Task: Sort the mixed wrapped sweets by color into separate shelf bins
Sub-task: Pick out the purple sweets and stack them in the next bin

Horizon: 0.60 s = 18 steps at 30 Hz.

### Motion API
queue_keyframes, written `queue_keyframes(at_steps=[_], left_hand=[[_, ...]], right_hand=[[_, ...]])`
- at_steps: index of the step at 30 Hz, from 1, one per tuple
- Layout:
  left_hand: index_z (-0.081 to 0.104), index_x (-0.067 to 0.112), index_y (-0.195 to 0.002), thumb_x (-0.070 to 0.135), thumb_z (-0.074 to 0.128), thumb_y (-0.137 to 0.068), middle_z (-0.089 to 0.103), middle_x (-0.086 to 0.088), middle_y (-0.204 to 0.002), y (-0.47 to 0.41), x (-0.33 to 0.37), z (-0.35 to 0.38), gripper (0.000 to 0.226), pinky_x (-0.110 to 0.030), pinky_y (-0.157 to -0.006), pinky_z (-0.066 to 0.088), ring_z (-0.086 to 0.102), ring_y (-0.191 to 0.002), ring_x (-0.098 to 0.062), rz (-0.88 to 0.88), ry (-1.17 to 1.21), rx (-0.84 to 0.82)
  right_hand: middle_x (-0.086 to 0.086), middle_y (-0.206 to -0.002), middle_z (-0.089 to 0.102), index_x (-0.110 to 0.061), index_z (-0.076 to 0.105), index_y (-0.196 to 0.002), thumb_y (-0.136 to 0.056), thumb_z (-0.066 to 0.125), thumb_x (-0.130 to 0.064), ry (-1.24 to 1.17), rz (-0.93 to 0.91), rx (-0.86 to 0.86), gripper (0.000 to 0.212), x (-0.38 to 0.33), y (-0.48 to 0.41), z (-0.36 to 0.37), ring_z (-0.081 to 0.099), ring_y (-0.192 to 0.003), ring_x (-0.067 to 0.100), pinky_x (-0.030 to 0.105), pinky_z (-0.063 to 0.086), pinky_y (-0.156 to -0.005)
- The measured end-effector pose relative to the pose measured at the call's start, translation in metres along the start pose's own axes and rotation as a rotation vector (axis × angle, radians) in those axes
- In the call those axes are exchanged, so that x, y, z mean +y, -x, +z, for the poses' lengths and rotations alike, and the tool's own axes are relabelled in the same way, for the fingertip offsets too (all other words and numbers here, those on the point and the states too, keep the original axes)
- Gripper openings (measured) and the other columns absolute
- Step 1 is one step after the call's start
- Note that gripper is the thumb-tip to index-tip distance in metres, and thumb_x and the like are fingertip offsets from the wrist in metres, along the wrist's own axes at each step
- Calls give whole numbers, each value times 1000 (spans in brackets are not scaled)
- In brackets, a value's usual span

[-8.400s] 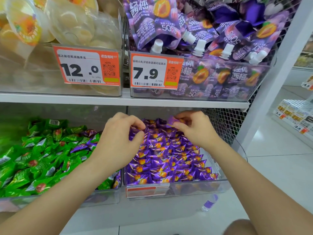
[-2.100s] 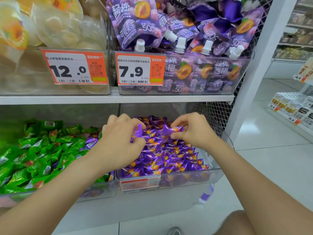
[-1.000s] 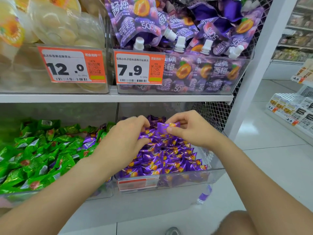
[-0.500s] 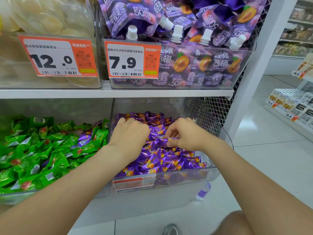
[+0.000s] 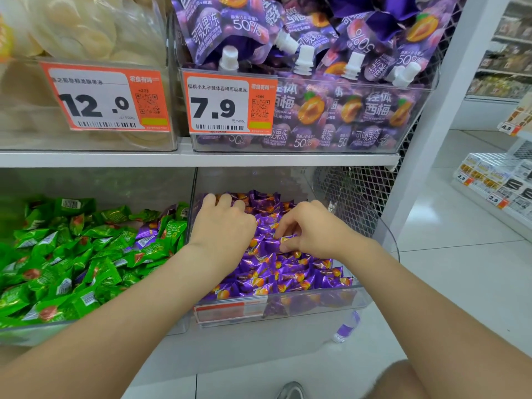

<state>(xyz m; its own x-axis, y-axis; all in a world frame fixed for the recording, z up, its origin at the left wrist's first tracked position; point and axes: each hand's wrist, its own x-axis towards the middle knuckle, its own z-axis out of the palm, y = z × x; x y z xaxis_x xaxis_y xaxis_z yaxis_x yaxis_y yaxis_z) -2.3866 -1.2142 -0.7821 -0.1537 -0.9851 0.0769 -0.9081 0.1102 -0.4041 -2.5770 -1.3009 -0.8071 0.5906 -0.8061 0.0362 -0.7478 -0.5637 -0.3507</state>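
My right hand [image 5: 313, 231] pinched one purple sweet [image 5: 285, 239] between thumb and curled fingers, low in the purple bin [image 5: 316, 300]; its long axis I could not tell; my left hand [image 5: 224, 226] lay palm-down on the pile, fingertips bent in, grasp unclear.

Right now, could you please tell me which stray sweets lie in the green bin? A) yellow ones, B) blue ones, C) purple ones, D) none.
C: a few purple sweets lie among the green sweets near the right wall of the green bin. No yellow or blue wrappers show there.
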Motion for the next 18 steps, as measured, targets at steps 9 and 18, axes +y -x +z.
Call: queue_keyframes(at_steps=[9, 18], left_hand=[[65, 29, -111, 21, 68, -95, 59, 1, -116, 13, -17, 4, 18, -39, -82, 32, 52, -114, -26, -2, 98, 137], [67, 33, -94, 33, 56, -98, 52, 7, -92, 47, -53, 7, 12, -42, -80, 45, 44, -92, -24, -76, 515, 312]], right_hand=[[-7, -84, 72, -27, 84, -99, -80, 91, -25, 2, 4, 23, 20, -4, -4, 1, 63, -68, 1, 25, 54, -71], [-14, -83, 64, -26, 78, -114, -84, 88, -34, 152, 36, -16, 33, -24, 0, -12, 57, -68, 0, 28, 52, -72]])
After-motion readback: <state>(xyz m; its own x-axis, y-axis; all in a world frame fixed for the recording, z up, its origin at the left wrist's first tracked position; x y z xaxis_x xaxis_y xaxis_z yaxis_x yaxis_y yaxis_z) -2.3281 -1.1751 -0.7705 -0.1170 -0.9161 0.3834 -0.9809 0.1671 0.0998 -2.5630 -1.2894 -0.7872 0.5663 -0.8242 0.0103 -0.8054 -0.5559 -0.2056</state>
